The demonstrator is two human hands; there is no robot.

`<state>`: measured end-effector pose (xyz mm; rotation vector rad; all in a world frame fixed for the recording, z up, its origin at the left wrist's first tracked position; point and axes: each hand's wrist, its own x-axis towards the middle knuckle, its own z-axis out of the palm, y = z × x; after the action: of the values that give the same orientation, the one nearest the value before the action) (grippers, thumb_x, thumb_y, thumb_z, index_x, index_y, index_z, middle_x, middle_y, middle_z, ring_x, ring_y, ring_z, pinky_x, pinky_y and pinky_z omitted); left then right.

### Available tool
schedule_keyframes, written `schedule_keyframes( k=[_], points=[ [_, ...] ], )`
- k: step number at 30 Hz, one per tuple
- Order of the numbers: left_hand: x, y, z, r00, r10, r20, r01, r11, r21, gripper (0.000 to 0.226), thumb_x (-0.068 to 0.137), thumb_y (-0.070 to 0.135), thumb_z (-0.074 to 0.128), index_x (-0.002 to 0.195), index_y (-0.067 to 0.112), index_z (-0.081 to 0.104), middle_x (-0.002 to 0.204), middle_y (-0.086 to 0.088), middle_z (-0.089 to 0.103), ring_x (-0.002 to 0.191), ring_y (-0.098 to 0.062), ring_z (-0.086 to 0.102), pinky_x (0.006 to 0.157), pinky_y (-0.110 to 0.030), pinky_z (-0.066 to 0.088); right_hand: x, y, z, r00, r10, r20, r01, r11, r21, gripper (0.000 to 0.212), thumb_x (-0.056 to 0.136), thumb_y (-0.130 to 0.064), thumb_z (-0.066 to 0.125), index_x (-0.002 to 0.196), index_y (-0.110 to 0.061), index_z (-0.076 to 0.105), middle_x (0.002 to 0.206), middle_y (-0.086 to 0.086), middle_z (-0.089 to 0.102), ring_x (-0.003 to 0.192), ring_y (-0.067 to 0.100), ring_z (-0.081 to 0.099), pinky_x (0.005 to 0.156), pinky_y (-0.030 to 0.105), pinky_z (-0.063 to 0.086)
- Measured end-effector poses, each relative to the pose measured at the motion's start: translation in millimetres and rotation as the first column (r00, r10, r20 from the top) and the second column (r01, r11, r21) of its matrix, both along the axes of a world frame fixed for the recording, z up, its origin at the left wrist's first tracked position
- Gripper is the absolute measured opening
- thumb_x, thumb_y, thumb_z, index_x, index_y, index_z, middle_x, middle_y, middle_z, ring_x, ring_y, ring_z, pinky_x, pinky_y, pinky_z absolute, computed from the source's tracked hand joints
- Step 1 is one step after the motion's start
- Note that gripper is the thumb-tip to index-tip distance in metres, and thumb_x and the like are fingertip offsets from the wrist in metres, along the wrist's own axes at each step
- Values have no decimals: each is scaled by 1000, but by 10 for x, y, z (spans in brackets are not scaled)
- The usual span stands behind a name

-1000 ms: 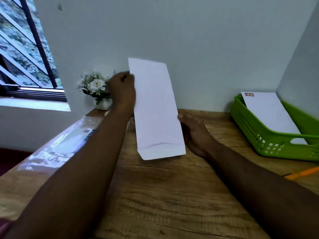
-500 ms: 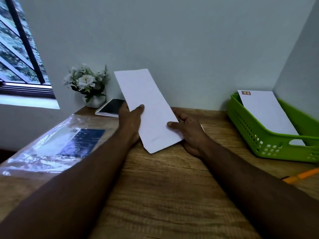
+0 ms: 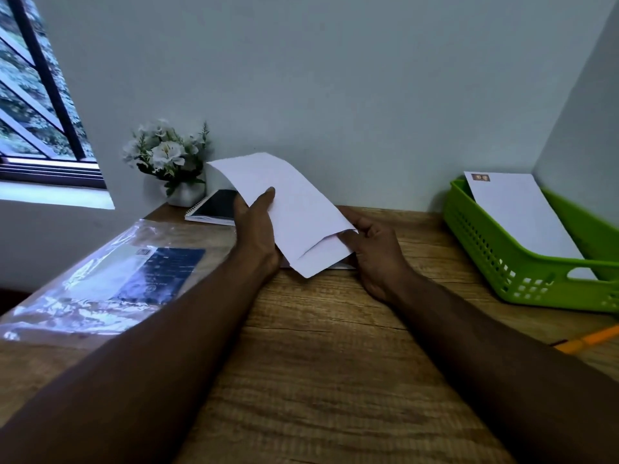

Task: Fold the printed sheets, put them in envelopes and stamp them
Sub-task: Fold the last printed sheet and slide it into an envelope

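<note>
A long white envelope [image 3: 291,209] is held tilted above the middle of the wooden desk [image 3: 321,346], its far end curling over. My left hand [image 3: 256,229] grips its left edge, thumb on top. My right hand [image 3: 371,249] pinches the envelope's lower right end, where the mouth gapes and a white inner layer shows. A thin white paper edge lies flat on the desk beneath the envelope. A stamped white envelope [image 3: 522,219] leans in the green basket [image 3: 502,262] at the right.
A clear plastic packet [image 3: 110,279] with a dark blue printed sheet lies at the left. A spiral notebook [image 3: 214,207] with a dark phone on it and a small pot of white flowers [image 3: 167,159] stand by the wall. An orange pen [image 3: 589,341] lies at the right edge.
The envelope came down from upright in the air to a low tilt over the desk. My left hand slid from its upper edge to its middle, and my right hand took its lower end.
</note>
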<state>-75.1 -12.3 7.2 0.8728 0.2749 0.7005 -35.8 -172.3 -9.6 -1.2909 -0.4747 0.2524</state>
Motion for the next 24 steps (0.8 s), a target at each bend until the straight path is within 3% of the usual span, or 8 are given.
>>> schedule_keyframes(
  k=[4, 6, 12, 14, 17, 21, 22, 24],
  points=[
    [-107, -71, 73, 895, -402, 194, 427, 898, -108, 56, 89, 55, 52, 123, 11, 58, 114, -15, 65, 106, -34, 61, 100, -51, 44, -9, -1, 38, 994, -37, -100, 41, 999, 33, 26, 87, -1, 61, 109, -11, 70, 104, 6, 73, 98, 26, 69, 75, 41, 58],
    [-96, -57, 64, 849, -445, 285, 484, 872, -80, 52, 85, 55, 52, 116, 14, 56, 103, -11, 63, 96, -30, 59, 99, -47, 42, -17, 2, 45, 994, -17, -106, 20, 999, 32, 19, 88, -4, 62, 104, -12, 71, 102, 7, 74, 97, 27, 69, 79, 42, 57],
    [-105, -79, 60, 832, -464, 305, 505, 860, -70, 68, 45, 53, 85, 94, 13, 58, 81, -11, 62, 81, -28, 61, 83, -44, 52, -30, 25, 30, 998, -41, -53, 37, 997, -63, 13, 92, -21, 62, 101, -22, 70, 106, 4, 71, 98, 29, 65, 58, 31, 52],
    [-86, -65, 47, 838, -434, 332, 487, 868, -96, 66, 46, 50, 84, 95, 13, 59, 80, -9, 65, 80, -25, 64, 78, -43, 55, -48, 55, 38, 986, -158, 57, 165, 977, -136, 13, 87, -29, 68, 98, -22, 68, 97, 1, 71, 92, 24, 67, 59, 30, 53],
    [-51, -9, 41, 853, -394, 344, 460, 877, -137, 81, 44, 50, 87, 109, 13, 55, 89, -10, 65, 90, -25, 63, 83, -48, 53, -78, 56, 78, 786, -354, 507, 474, 871, -127, 25, 84, -38, 69, 89, -15, 60, 85, -1, 63, 78, 13, 60, 64, 26, 47],
    [-42, 50, 40, 876, -334, 348, 403, 903, -147, 92, 38, 50, 90, 114, 13, 55, 95, -11, 66, 96, -27, 63, 83, -49, 53, -168, -25, 110, 623, -85, 778, 299, 945, -136, 47, 89, -55, 50, 90, -10, 66, 86, -2, 65, 81, 10, 58, 70, 24, 45],
    [-46, 54, 48, 879, -329, 345, 399, 904, -153, 95, 38, 50, 90, 118, 12, 54, 98, -12, 65, 99, -28, 62, 85, -50, 52, -183, -21, 99, 533, -28, 846, 343, 921, -186, 50, 85, -57, 53, 94, -10, 67, 92, 0, 68, 87, 13, 60, 76, 28, 46],
    [-45, 58, 56, 891, -319, 323, 387, 906, -173, 105, 37, 51, 90, 124, 11, 49, 101, -14, 62, 104, -30, 58, 86, -51, 51, -170, 19, 43, 235, 38, 971, 568, 806, -169, 56, 78, -59, 60, 100, -9, 70, 101, 4, 72, 102, 19, 63, 93, 33, 40]
  ],
)
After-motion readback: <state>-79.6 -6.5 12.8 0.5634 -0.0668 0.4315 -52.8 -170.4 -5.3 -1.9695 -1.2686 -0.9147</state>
